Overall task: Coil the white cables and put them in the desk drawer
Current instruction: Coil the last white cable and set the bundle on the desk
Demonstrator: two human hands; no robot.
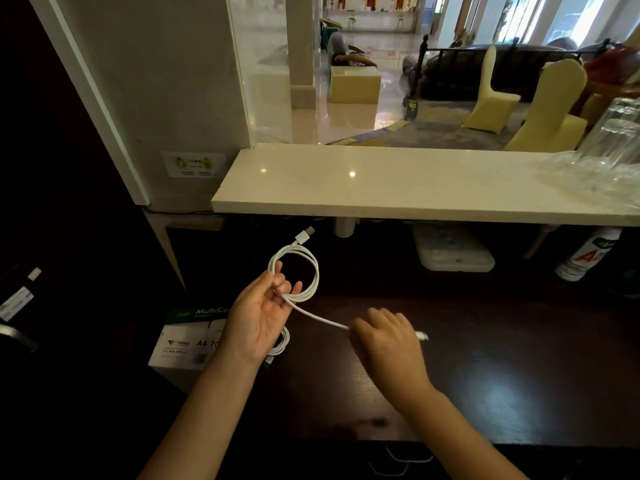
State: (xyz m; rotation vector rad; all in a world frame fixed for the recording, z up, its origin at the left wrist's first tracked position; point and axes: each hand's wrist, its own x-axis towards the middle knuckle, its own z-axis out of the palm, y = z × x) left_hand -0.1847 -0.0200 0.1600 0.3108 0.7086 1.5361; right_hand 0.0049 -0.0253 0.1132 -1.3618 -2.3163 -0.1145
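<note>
A paper ream box (187,336) standing off the bench's left edge reads "MultiCo…", cut off by an arm, and "A4" with "70" beside it; its smaller print is too small to read. A can (585,259) at the bench's far right shows a red "A". The wall sticker's (193,164) print is illegible.

White cable (304,271), dark brown desk (485,375), cream counter (381,188).
</note>
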